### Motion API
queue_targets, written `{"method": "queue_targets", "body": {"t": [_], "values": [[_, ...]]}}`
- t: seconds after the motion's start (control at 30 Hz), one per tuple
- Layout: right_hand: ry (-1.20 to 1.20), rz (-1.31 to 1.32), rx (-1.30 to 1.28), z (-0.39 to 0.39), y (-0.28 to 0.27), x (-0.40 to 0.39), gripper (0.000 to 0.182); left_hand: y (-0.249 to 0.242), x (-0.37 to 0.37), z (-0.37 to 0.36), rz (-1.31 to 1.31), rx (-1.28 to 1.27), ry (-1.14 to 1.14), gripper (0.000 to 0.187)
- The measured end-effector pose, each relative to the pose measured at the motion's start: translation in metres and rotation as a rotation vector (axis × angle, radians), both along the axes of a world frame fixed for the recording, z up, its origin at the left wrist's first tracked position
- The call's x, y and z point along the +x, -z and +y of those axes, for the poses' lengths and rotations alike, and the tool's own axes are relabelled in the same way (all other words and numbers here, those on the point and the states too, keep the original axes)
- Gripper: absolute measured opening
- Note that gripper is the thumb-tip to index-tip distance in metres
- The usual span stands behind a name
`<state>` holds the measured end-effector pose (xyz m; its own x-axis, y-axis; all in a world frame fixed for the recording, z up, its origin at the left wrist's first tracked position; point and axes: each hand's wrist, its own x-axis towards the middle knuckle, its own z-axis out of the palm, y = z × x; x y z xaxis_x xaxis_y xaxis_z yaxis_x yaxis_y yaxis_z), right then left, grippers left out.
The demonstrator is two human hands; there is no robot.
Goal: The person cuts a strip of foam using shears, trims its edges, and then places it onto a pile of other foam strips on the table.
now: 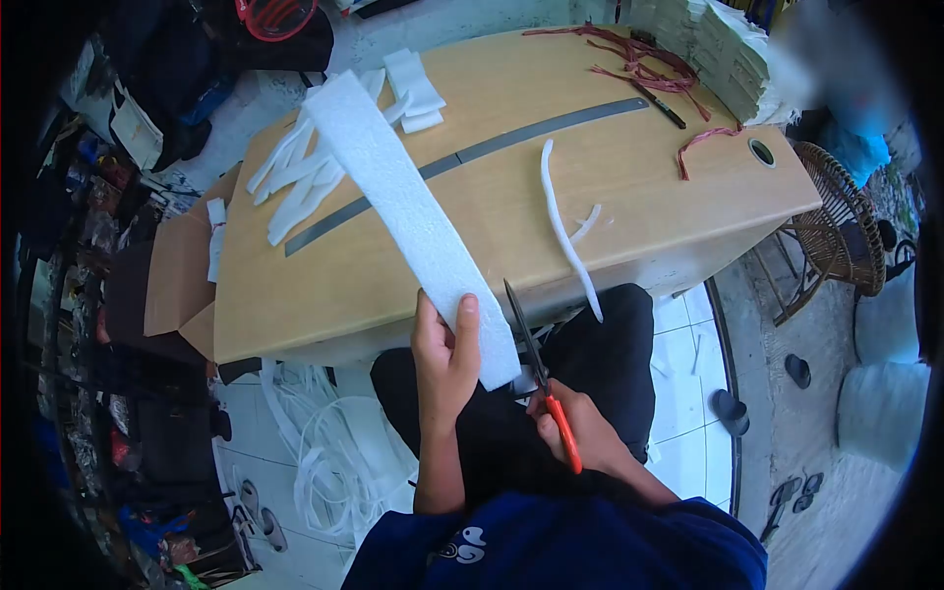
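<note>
Foam strip (413, 211), white, long and flat, held at its near end by the left hand (444, 359); that grip is closed on it, thumb on top. Long axis runs from this hand up and away to the left, over the wooden desk (295, 305). Right hand (580, 433) is closed round the orange handles of the scissors (536, 379); blades stand just right of the strip's near right edge, pointing away, parted or not cannot be told. Cut foam slivers (295, 187) lie on the desk's far left; one thin offcut (570, 236) hangs over its near edge.
</note>
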<state>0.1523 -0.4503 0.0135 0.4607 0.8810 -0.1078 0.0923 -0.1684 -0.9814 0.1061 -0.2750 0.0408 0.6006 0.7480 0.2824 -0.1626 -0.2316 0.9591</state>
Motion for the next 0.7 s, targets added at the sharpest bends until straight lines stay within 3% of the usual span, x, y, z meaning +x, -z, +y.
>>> {"method": "queue_targets", "body": {"t": [0.23,0.53,0.63,0.7], "values": [[-0.023,-0.074,0.014,-0.001,0.008,-0.007,0.042,-0.002,0.000,-0.002,0.044,0.049,-0.035,0.021],[0.135,-0.113,-0.138,0.008,-0.003,-0.012,0.044,-0.001,0.002,-0.006,0.028,0.068,-0.083,0.022],[0.151,0.026,-0.161,0.007,0.001,-0.010,0.043,-0.003,0.001,-0.006,0.013,0.040,-0.068,0.022],[0.184,0.053,-0.034,0.005,0.016,-0.009,0.042,-0.005,0.001,-0.007,0.006,0.022,-0.078,0.020]]}}
